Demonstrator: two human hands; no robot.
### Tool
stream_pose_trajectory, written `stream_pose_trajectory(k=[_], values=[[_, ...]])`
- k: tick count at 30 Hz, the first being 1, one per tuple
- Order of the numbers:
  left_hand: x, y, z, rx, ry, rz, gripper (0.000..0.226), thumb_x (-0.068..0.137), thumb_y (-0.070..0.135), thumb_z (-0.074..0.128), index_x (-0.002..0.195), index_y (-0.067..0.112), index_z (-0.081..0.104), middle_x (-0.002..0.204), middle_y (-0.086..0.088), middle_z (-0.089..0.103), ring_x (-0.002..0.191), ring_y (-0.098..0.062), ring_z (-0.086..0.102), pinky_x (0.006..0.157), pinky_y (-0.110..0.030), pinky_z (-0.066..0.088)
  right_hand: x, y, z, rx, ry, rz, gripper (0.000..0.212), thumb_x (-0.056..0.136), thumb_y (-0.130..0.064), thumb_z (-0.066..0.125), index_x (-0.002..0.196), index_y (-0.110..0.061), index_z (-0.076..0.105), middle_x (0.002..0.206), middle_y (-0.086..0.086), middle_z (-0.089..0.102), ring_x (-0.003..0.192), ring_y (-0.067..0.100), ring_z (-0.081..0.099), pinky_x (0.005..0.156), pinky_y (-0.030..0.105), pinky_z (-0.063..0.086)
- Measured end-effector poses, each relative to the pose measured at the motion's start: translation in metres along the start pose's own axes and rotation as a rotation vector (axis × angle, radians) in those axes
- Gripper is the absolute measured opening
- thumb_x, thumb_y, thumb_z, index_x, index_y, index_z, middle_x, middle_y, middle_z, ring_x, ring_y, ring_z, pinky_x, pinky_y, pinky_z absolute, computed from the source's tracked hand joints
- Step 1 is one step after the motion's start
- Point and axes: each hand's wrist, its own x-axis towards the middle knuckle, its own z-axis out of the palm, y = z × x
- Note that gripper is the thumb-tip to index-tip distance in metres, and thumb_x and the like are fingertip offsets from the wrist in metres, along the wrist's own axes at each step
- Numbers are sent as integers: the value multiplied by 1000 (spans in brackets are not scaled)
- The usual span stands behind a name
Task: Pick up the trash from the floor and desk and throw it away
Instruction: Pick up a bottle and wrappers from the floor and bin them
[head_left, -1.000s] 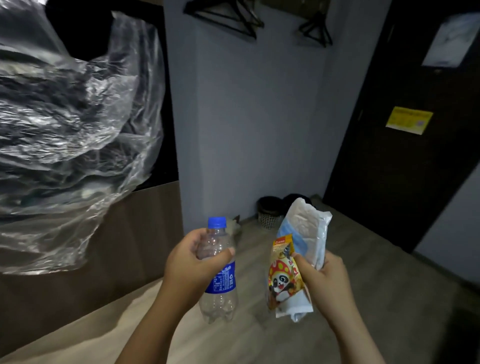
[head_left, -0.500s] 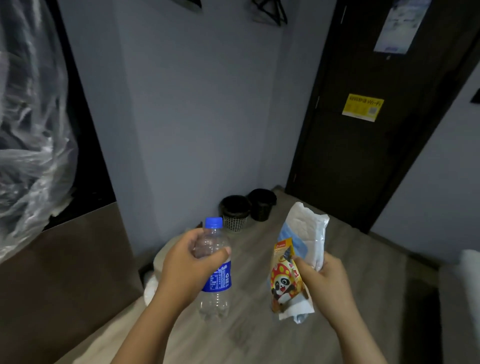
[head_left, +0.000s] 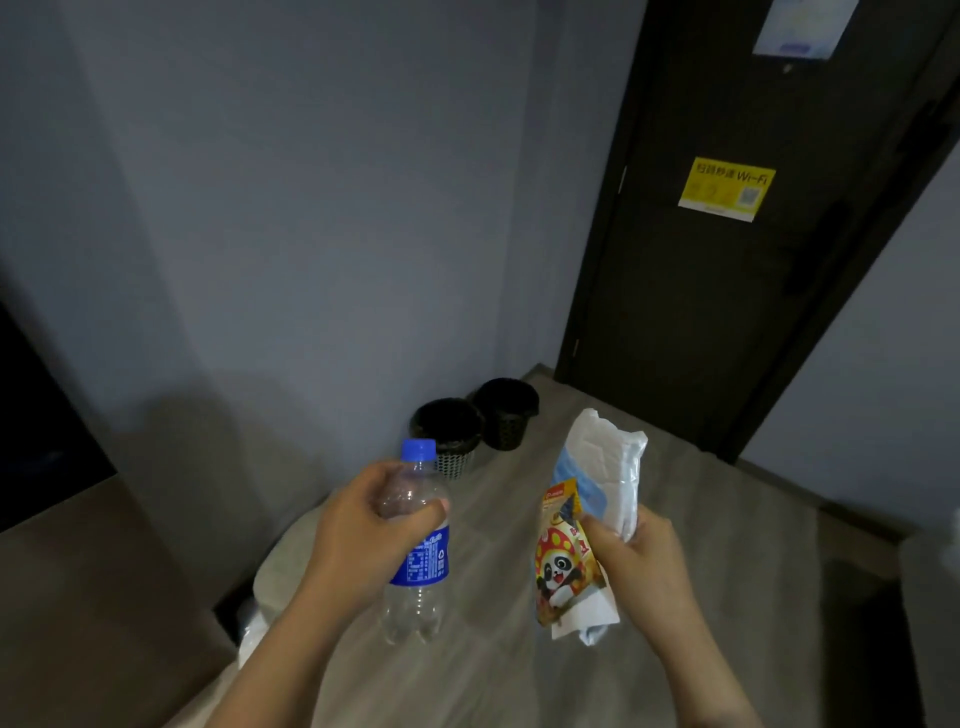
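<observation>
- Left hand (head_left: 363, 525) is curling round the upper body of the clear bottle (head_left: 418, 561), holding it above the floor (head_left: 701, 571).
- Right hand (head_left: 634, 561) is clutching a panda snack wrapper (head_left: 563, 566) and a white packet (head_left: 605, 467) together.
- Bottle is standing upright, blue cap on top, long axis vertical; both wrappers are pointing up and slightly away.
- Picking-up looks done for these three; two black bins (head_left: 449, 431) are waiting ahead by the wall, well apart from both hands, so the dumping is not yet done.

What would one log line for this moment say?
left hand: holds plastic bottle | right hand: holds snack wrapper, white packet | ahead: two black bins
</observation>
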Motion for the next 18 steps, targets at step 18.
stream_pose_trajectory(k=[18], values=[[270,22,114,47,13,-53,41,72,18,80,109,24,60,95,6,70,79,-6,68,61,-17,49,297,21,0,-31,-88,54,14,88,-17,62,79,-7,66,68,9,71,61,19,69,58,35,57]])
